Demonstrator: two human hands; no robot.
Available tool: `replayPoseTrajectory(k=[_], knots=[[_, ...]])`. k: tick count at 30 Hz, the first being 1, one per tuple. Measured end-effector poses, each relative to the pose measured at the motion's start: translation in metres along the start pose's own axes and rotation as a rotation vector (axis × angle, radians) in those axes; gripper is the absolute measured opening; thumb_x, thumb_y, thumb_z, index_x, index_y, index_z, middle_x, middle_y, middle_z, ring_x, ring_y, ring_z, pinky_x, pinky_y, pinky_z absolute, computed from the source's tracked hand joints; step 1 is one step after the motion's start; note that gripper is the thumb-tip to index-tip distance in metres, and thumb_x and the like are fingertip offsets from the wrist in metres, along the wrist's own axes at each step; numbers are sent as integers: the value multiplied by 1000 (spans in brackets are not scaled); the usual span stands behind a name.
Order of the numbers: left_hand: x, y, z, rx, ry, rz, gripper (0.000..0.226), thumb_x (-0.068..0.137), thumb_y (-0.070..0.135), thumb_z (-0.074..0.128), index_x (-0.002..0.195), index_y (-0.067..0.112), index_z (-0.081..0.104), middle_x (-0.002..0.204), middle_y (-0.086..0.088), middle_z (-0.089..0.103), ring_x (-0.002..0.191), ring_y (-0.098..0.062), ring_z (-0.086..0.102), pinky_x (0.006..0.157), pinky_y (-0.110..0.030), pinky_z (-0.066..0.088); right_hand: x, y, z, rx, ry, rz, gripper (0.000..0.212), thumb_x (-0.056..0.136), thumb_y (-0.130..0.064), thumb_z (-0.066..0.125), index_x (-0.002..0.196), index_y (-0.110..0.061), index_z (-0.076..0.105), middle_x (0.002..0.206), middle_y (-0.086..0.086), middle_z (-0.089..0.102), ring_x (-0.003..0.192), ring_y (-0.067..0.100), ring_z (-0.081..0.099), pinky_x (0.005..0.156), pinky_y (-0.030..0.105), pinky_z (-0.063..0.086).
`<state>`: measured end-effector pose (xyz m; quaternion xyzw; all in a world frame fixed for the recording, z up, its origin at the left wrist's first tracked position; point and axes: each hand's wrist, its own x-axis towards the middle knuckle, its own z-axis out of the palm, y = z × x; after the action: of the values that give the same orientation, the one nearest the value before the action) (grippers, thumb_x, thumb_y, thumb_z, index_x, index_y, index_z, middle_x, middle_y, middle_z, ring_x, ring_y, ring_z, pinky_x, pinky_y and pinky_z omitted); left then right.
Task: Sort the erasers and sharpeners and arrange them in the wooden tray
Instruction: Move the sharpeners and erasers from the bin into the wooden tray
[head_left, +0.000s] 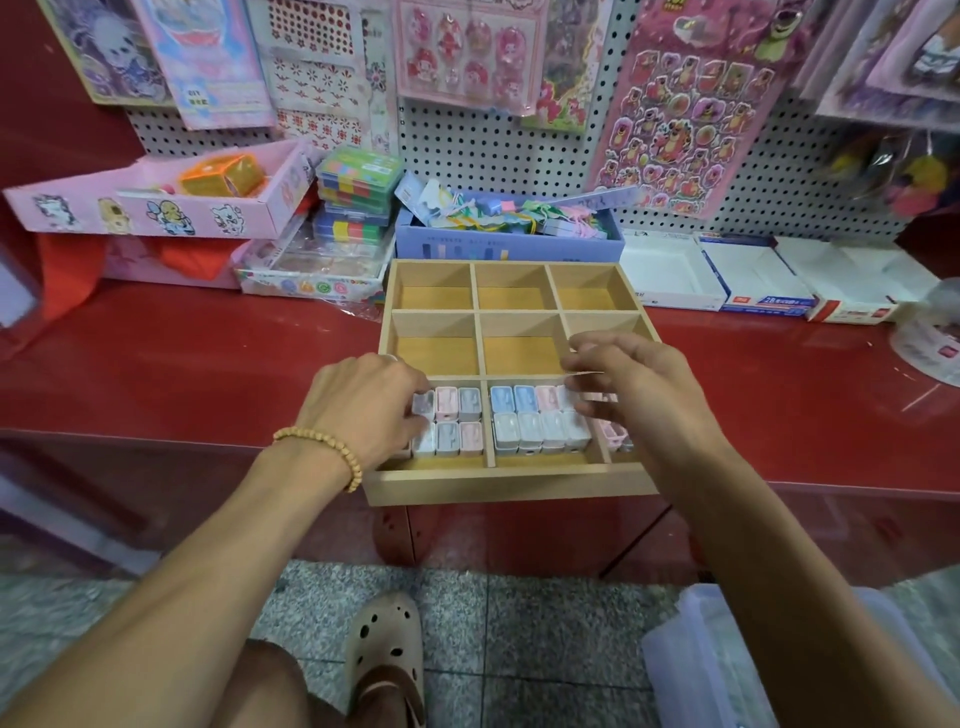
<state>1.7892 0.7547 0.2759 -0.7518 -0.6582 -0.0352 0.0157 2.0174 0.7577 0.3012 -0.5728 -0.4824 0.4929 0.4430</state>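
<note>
A: Wooden tray (511, 488) — where does it sit?
B: On the red worktop (208, 364), overhanging its near edge. Its near row holds pastel sharpeners (540, 422); the six compartments behind show only bare wood.
A: And the hands?
B: The left hand (363, 402), over the tray's near-left corner, has fingers (415, 415) curled onto the sharpeners there. The right hand (631, 387) hovers over the near-right compartment, fingers bent; whether they grip anything, I cannot tell.

Pale tan wooden tray (511, 486), pastel pink, blue, white sharpeners (540, 428), glossy red shelf (182, 364).
</note>
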Motion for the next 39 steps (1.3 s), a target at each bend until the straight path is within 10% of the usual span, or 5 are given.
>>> replayPoseTrajectory(k=[15, 25, 32, 39], knots=[[-3, -5, -2, -122, 67, -4, 34, 89, 48, 58, 118, 30, 65, 106, 10, 67, 99, -16, 62, 80, -35, 53, 1, 12, -16, -95, 55, -49, 20, 97, -10, 51, 101, -14, 71, 103, 17, 71, 83, 19, 65, 81, 40, 58], [-67, 65, -30, -936, 135, -41, 9, 85, 31, 69, 89, 25, 75, 80, 11, 72, 74, -2, 62, 66, -12, 46, -31, -9, -67, -64, 94, -107, 19, 97, -10, 54, 97, -17, 72, 98, 13, 73, 77, 11, 65, 64, 25, 54], [-110, 152, -11, -1209, -46, -25, 9, 90, 30, 65, 95, 30, 72, 91, -15, 69, 87, -31, 65, 80, -45, 55, -82, -3, -122, -36, 175, -128, 18, 96, -10, 57, 95, -21, 71, 89, 12, 72, 75, 20, 62, 65, 35, 51], [-125, 240, 22, -1171, -99, 5, 14, 95, 29, 58, 106, 28, 66, 99, 6, 67, 91, -4, 61, 73, -8, 44, -149, 45, -197, -34, 329, -102, 17, 95, -8, 61, 89, -21, 72, 75, 7, 68, 74, 18, 61, 73, 40, 51]])
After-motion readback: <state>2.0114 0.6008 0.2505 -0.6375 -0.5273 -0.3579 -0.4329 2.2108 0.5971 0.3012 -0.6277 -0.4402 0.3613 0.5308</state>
